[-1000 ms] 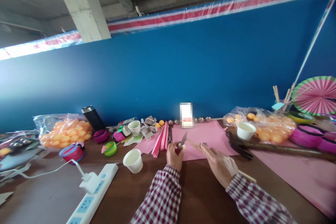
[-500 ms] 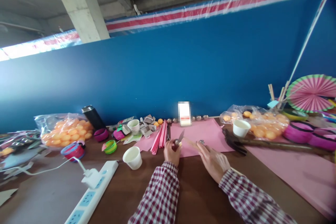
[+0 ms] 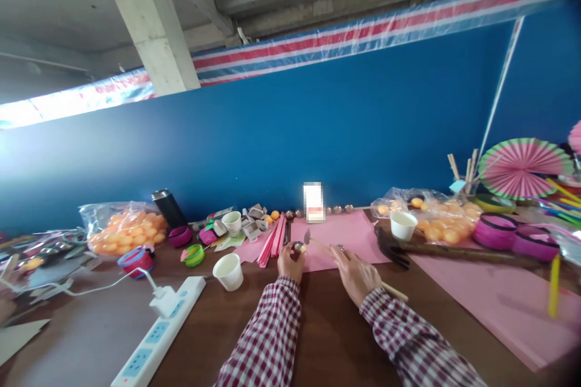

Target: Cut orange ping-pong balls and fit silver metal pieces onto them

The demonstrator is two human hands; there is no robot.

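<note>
My left hand [image 3: 291, 263] is closed on a small shiny metal ball [image 3: 298, 247] at the near left edge of a pink sheet [image 3: 340, 234]. My right hand [image 3: 357, 274] grips a wooden-handled tool [image 3: 400, 291], whose handle sticks out behind the palm. The tool's narrow end and small dark tip [image 3: 307, 236] reach toward the ball; whether they touch is too small to tell. Something shiny shows at my right fingers. More metal balls [image 3: 348, 208] stand in a row along the sheet's far edge.
Folded pink strips [image 3: 273, 243] and a white cup [image 3: 228, 272] lie left of my hands, with a power strip [image 3: 158, 332] nearer. On the right are a dark hammer [image 3: 391, 248], another cup [image 3: 403, 225] and bagged orange balls [image 3: 442, 227]. Part of another person's hand shows far left.
The camera view has shifted, so the table items sit differently in the picture. The tool's dark tip now points more upright, and its handle end shows behind my right hand.
</note>
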